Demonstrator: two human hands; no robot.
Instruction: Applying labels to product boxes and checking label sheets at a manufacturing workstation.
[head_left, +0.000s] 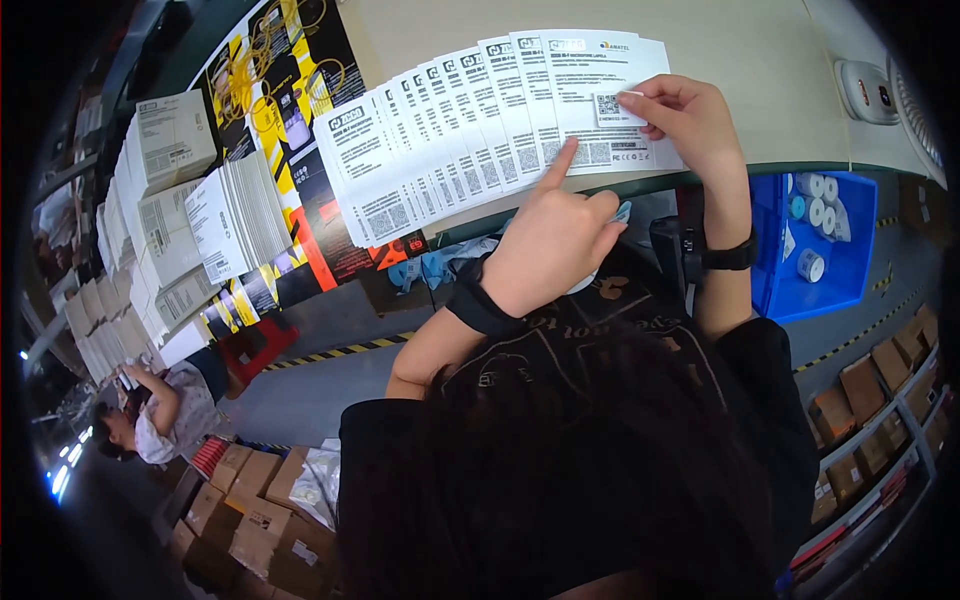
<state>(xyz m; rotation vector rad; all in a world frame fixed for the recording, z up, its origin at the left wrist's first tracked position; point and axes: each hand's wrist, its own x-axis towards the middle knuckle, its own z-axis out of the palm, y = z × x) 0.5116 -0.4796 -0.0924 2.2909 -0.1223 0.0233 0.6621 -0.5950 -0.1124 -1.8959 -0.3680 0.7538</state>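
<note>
A fanned row of white printed leaflets (455, 150) overlaps along the front edge of the table (430, 30). My right hand (695, 125) pinches a small white label with a square code (612, 110) between thumb and index finger, over the rightmost leaflet (590, 75). I cannot tell whether the label is stuck down. My left hand (560, 235) holds nothing; its index finger stretches out to touch the lower part of the leaflets near the right end, with the other fingers loosely curled and the thumb apart. Black bands circle both wrists.
Stacks of white printed leaflets (240, 220) stand at the left, beside yellow rubber bands (270, 70). A blue bin (850, 250) with white rolls sits at the right below the table edge. A white fan (915, 95) is far right. Another person (180, 405) works at far left; cardboard boxes (270, 530) lie behind.
</note>
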